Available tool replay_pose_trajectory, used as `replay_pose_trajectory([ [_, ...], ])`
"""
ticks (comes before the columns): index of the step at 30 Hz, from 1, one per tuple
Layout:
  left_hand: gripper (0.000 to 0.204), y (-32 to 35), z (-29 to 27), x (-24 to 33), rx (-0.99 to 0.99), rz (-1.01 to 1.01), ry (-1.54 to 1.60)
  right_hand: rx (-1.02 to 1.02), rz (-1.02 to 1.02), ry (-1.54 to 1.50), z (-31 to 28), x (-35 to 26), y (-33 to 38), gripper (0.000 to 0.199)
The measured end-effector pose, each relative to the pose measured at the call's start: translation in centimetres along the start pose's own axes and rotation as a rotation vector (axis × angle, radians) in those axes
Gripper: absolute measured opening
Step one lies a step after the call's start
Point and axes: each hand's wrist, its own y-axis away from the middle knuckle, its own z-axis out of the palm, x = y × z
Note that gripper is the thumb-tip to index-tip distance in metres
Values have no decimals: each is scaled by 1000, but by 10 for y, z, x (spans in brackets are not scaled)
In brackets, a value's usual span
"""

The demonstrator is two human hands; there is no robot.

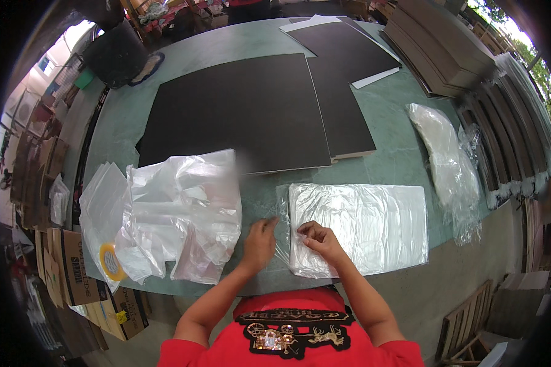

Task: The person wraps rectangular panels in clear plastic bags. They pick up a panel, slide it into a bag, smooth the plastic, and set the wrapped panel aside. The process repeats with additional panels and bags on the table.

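Note:
A flat package wrapped in clear plastic (367, 223) lies on the green table (386, 116) in front of me. My right hand (318, 238) pinches the plastic film at the package's near left corner. My left hand (260, 241) pinches the loose flap of film just left of that edge. A heap of crumpled clear plastic bags (177, 214) lies to the left of my left hand.
Large black boards (239, 110) lie flat across the middle of the table, more (349, 52) behind. A roll of yellow tape (110, 260) sits by the bags. Another clear bag bundle (447, 159) lies at right, by stacked boards (447, 49). Cardboard boxes (73, 269) stand at lower left.

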Motion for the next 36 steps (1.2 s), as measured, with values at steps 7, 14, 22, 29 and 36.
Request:
replay_pose_trajectory([
  [7,40,-6,12,-21,137,-64,38,23,-53,-634,-24,-25,11,17],
  [14,48,-3,11,-27,-215,302,-440,-84,-68,4,5,-39,-6,13],
  [22,68,-11,-19,-3,-298,311,-413,-80,-204,373,32,-14,-35,18],
  [29,53,-11,10,-10,-254,322,-299,562,-175,703,-70,-35,18,21],
  [36,31,1,22,-11,-120,329,-21,1366,131,1481,-194,-26,110,40],
])
